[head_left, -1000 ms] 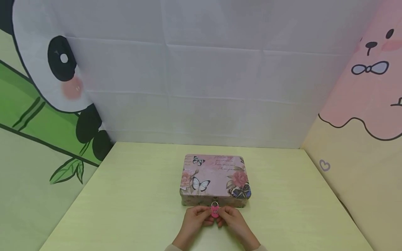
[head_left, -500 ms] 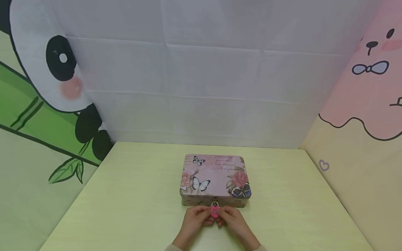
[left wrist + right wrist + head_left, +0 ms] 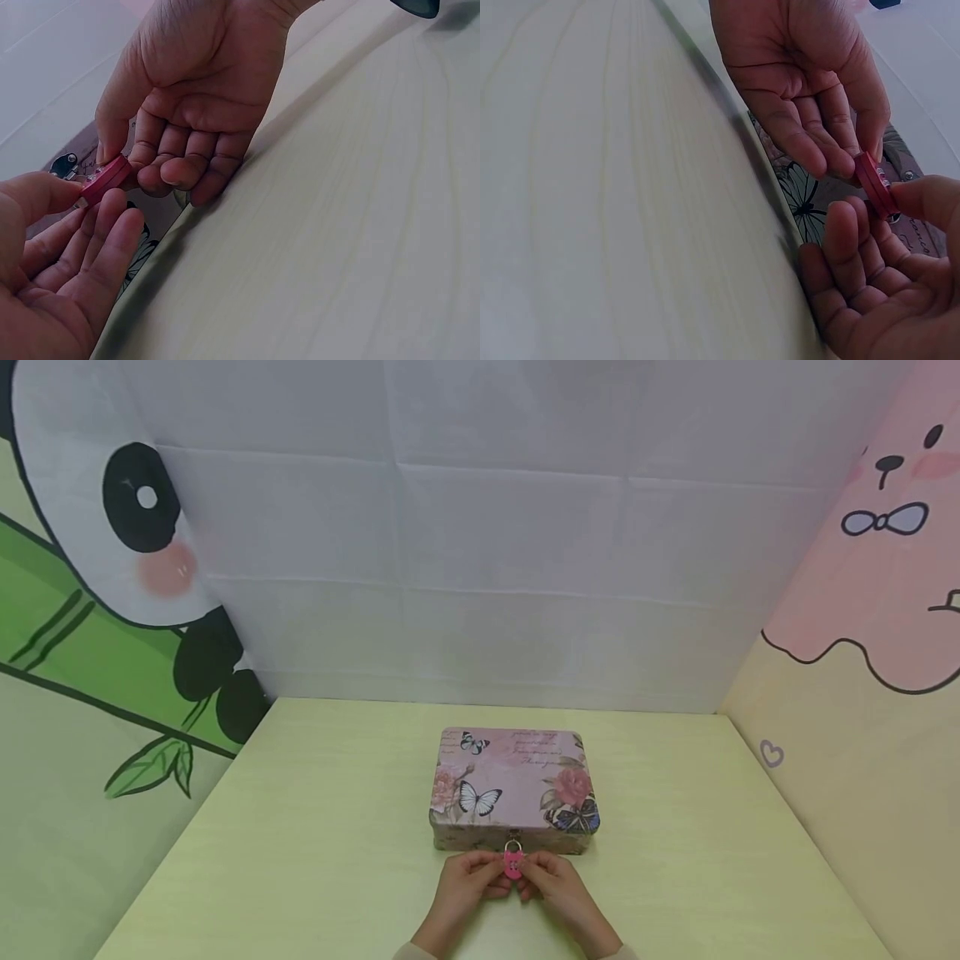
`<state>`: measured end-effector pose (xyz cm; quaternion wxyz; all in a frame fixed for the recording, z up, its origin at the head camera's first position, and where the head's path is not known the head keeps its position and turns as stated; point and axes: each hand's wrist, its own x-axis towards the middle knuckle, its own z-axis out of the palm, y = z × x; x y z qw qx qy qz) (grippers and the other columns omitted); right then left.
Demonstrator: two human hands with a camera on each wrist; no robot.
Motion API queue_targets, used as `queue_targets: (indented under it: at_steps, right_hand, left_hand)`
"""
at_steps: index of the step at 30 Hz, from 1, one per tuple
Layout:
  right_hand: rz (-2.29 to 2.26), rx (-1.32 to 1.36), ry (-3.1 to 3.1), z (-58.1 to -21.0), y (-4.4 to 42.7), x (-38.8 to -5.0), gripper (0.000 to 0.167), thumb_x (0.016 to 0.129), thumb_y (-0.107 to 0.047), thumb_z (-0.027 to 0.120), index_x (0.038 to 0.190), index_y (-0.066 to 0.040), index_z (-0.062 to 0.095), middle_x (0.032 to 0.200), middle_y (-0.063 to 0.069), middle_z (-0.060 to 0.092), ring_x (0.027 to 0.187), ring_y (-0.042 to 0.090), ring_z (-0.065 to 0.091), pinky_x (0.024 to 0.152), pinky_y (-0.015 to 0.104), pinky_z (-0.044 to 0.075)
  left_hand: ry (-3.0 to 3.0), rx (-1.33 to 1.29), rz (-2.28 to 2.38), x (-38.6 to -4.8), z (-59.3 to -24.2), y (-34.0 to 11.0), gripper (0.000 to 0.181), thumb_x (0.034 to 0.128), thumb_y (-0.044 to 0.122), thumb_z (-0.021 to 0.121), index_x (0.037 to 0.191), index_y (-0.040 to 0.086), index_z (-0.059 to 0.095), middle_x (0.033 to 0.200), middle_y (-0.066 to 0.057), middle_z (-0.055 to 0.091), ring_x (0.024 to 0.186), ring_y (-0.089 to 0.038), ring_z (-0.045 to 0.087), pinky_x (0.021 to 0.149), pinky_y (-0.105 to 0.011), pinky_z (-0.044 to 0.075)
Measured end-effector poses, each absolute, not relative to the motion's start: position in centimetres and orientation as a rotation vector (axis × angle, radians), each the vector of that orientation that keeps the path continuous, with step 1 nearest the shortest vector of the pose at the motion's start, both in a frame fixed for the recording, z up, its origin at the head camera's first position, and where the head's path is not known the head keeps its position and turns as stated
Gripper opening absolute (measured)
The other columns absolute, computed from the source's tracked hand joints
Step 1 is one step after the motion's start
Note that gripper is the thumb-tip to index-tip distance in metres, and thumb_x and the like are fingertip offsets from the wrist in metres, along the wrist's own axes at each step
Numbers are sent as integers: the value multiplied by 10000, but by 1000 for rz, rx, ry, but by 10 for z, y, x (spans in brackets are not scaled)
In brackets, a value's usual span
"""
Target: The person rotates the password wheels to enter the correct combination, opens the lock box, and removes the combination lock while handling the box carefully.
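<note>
The pink combination padlock (image 3: 513, 865) is sitting between the two hands, its body being held by its opposite edges at the thumbs and fingertips, while its metal shackle (image 3: 512, 846) is pointing away from the person toward the clasp (image 3: 514, 835) on the front of a tin box. Whether the shackle is locked, the pictures are not showing. The left hand (image 3: 465, 881) is pinching one side of the body between thumb and index finger; the right hand (image 3: 555, 881) is pinching the other side likewise, and the remaining fingers of both are curving below it. The number wheels (image 3: 883, 178) are facing up between the thumbs, their digits too small to be read.

The tin box (image 3: 510, 785) is lying flat on the pale yellow table (image 3: 337, 827), just beyond the hands. Its pink lid is showing butterflies (image 3: 478, 799), roses (image 3: 573, 787) and cursive script (image 3: 536, 747); the lettering is mostly blurring, though in the right wrist view one piece is looking like "ranco".

Farther out, a white cloth (image 3: 487, 527) is hanging behind the table, a panda drawing (image 3: 67, 485) is filling the left side, and a pink bear drawing (image 3: 915, 568) is standing above a small purple heart (image 3: 771, 753) on the right.
</note>
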<state>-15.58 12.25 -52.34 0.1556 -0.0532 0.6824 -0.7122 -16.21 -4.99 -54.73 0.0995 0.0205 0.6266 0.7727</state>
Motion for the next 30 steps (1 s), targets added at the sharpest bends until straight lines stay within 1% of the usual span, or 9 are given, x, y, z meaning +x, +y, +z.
queue_targets:
  at_steps: [6, 12, 19, 30]
  right_hand:
    - [-2039, -164, 1958, -525, 123, -156, 225, 1020, -61, 505, 950, 142, 573, 782, 13, 603, 660, 88, 582, 634, 189, 523]
    - [-2053, -146, 1945, -525, 123, -156, 211, 1015, -56, 512, 947, 137, 562, 782, 16, 596, 658, 93, 579, 634, 191, 523]
    - [-2052, -137, 1956, -525, 122, -156, 265, 1011, -53, 516, 982, 211, 515, 773, 16, 591, 646, 92, 574, 624, 191, 517]
    - [-2052, -112, 1969, -525, 120, -157, 274, 1010, -75, 535, 970, 195, 558, 754, 13, 589, 647, 107, 571, 614, 200, 522]
  left_hand:
    - [1866, 62, 2282, -161, -545, -50, 243, 956, -20, 594, 1052, -243, 600, 828, -226, 711, 659, -113, 674, 660, -285, 619]
    - [1859, 49, 2291, -160, -544, -50, 244, 951, -19, 597, 1046, -244, 597, 816, -205, 714, 650, -109, 671, 655, -282, 618]
    - [1839, 41, 2300, -160, -544, -50, 245, 951, -18, 594, 1044, -245, 592, 794, -168, 713, 646, -107, 666, 646, -270, 616]
    - [1800, 25, 2317, -160, -544, -50, 262, 953, -5, 598, 1068, -240, 584, 792, -113, 714, 647, -107, 670, 647, -269, 615]
